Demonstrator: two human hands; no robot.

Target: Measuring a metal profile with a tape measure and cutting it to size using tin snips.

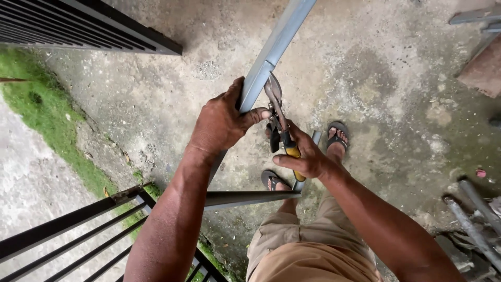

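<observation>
My left hand (222,121) grips a long grey metal channel strip (276,44) that runs from the top centre down toward my legs. My right hand (305,156) is closed around the yellow-and-black handles of tin snips (276,112). The snips' jaws sit against the strip's edge just right of my left thumb. The lower part of the strip is hidden behind my left hand and forearm.
A black barred metal gate (88,230) lies at lower left, another barred frame (78,26) at top left. My sandalled feet (338,137) stand on stained concrete. Grass (47,109) edges the left. Metal rods (475,209) lie at lower right, more scrap at top right.
</observation>
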